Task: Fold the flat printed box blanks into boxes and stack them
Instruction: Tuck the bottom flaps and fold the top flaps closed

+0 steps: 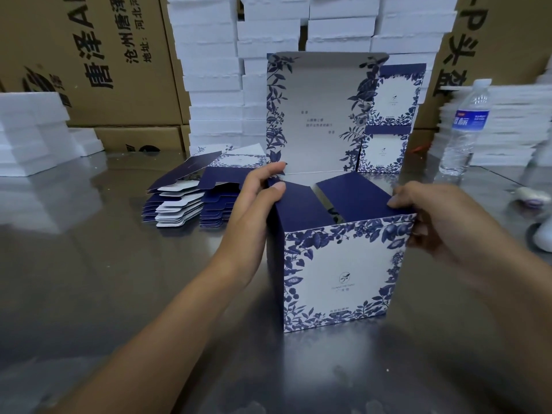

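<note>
Here the blue-floral box [337, 273] stands on the steel table [119, 279], lid raised, its inside mostly hidden, left hand [257, 198] pinching its left navy flap [301, 210], right hand [433, 216] gripping the right flap [355, 195] and side wall

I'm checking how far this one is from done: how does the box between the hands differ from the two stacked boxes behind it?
The box in hand has its lid upright and navy side flaps partly folded in; the two stacked boxes are closed. The box in hand is gripped by the left hand and right hand; the two stacked boxes sit one atop the other, untouched. Both carry the same blue floral print.
</note>
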Demonstrator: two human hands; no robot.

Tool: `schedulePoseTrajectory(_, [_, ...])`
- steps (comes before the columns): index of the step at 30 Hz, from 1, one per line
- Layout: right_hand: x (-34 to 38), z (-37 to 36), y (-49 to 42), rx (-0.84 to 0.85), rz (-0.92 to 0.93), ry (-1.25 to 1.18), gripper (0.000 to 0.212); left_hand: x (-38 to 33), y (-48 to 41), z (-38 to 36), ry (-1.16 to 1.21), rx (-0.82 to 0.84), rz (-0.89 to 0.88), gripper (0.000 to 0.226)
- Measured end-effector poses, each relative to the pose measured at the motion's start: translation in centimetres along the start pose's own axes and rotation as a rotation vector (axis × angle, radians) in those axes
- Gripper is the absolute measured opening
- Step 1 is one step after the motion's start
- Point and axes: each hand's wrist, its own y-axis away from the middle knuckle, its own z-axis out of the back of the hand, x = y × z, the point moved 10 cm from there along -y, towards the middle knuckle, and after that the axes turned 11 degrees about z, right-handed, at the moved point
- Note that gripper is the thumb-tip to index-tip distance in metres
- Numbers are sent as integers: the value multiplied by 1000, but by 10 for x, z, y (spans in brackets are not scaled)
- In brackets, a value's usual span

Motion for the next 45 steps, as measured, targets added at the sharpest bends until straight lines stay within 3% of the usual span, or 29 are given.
schedulePoseTrajectory(7, [6,6,8,-57,-48,91,40,0,2,-9,-5,46,15,32])
schedulePoseTrajectory(13, [17,8,10,-21,0,221,27,-2,4,-14,-32,61,3,33])
schedulePoseTrajectory(23, [1,11,2,-83,-123,77,34,2,6,-19,-40,82,28,32])
schedulePoseTrajectory(29, [4,10,-4,-59,-50,101,15,1,6,-20,-45,101,26,33])
schedulePoseTrajectory(34, [0,10,-8,-96,-101,71,32,1,5,-20,-41,92,45,33])
schedulePoseTrajectory(40, [-1,18,-18,-151,-129,127,14,3,4,-21,-37,93,68,34])
schedulePoseTrajectory(45, [1,17,-20,-148,-106,114,15,3,2,-20,-30,96,71,32])
